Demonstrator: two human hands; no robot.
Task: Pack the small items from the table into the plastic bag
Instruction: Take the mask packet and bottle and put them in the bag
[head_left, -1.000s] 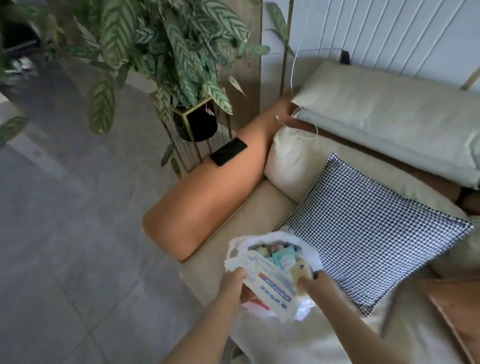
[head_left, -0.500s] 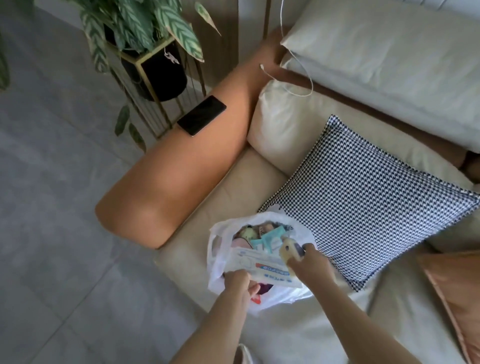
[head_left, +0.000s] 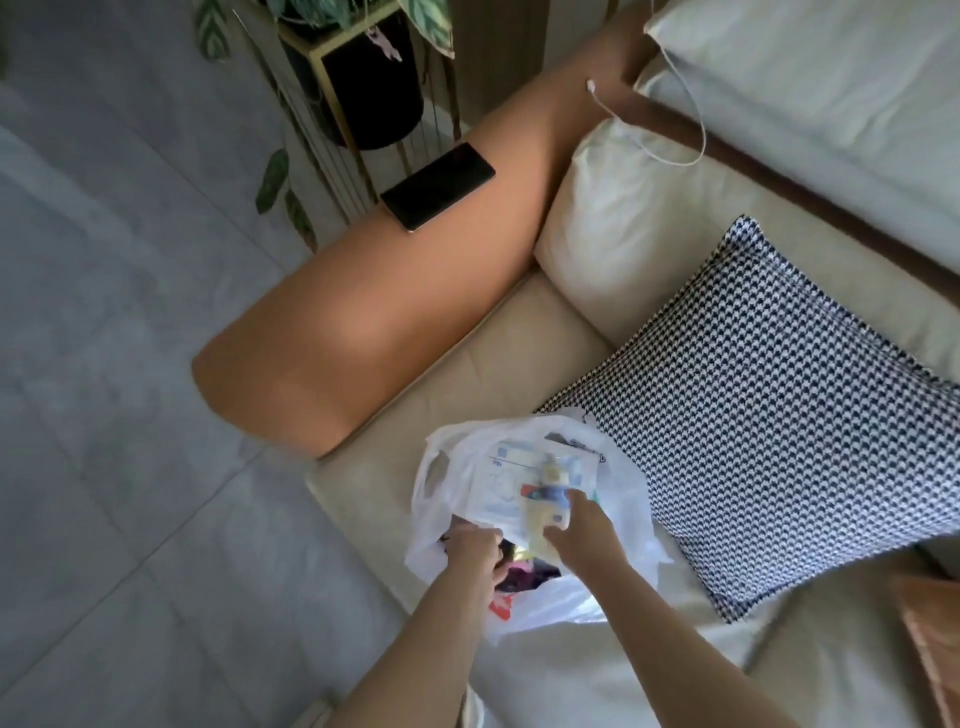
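Bag (head_left: 618, 478) now slumped on the sofa (head_left: 498, 374), flat packet pushed inside; left hand (head_left: 475, 548) clamped on rim, right hand (head_left: 582, 525) fingers unclear; nearly packed

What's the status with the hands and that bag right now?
Left hand gripping the plastic bag rim. Right hand at the mouth, on a blurred item. Bag sits on the sofa seat. Nothing blocking.

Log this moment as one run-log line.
stage: packing | left hand: grips plastic bag rim | right hand: pushing items into bag | bag: on sofa seat | phone: on armrest, untouched
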